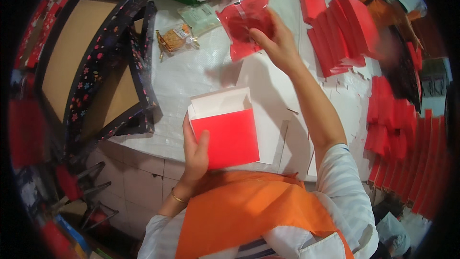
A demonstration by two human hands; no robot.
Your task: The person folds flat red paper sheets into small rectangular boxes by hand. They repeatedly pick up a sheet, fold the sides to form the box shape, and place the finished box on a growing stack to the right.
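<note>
The left hand point(195, 151) gripped the left edge of a square red-and-white paper box point(224, 129), thumb across its red face, holding it upright over the near edge of the white table point(191, 74). Out ahead, the right hand point(274, 43) pinched a red translucent plastic pouch point(242, 24) at mid-table. A dark floral cardboard tray point(84, 62) crowded the left, stacked red folded cards point(340, 31) the right; bare tabletop lay between the hands.
</note>
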